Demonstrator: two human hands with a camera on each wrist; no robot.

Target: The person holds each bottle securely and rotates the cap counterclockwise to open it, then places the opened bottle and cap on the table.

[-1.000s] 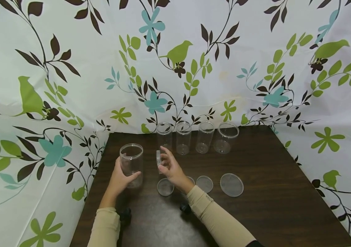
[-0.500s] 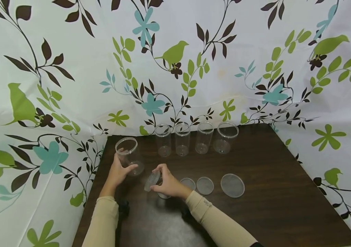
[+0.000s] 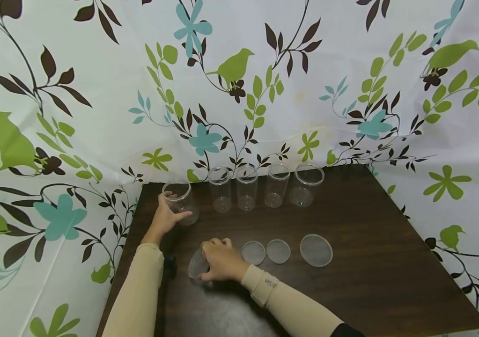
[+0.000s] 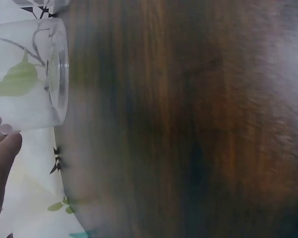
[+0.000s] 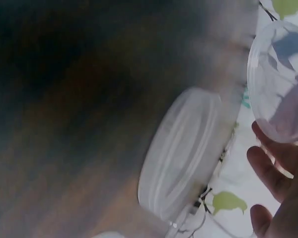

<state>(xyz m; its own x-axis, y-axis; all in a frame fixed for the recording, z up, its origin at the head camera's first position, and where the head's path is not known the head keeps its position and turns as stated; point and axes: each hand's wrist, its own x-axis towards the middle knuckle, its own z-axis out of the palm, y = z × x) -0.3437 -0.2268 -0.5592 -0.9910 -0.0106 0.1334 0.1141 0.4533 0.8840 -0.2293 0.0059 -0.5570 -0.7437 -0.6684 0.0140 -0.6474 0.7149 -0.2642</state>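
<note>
A clear plastic jar (image 3: 186, 203) stands upright at the table's back left, its mouth uncovered. My left hand (image 3: 165, 220) grips it from the left side, thumb across the near face. In the left wrist view the jar (image 4: 20, 99) lies beside the fingertips (image 4: 10, 144). My right hand (image 3: 224, 262) pinches a round clear lid (image 3: 197, 264) by its edge, tilted, low over the table in front of the jar. The right wrist view shows that lid (image 5: 268, 59) at my right hand (image 5: 288, 193), with another lid (image 5: 181, 153) flat on the table.
Several clear open jars, among them a wide one (image 3: 302, 194), line the table's back edge. Lids lie in front of them: two small ones (image 3: 254, 253) and a larger one (image 3: 316, 251). Patterned cloth (image 3: 239, 112) hangs behind the dark wood table (image 3: 370, 262).
My left hand has moved the jar away from me, toward the back edge, and set it upright. My right hand has brought the lid down and left, nearer the table.
</note>
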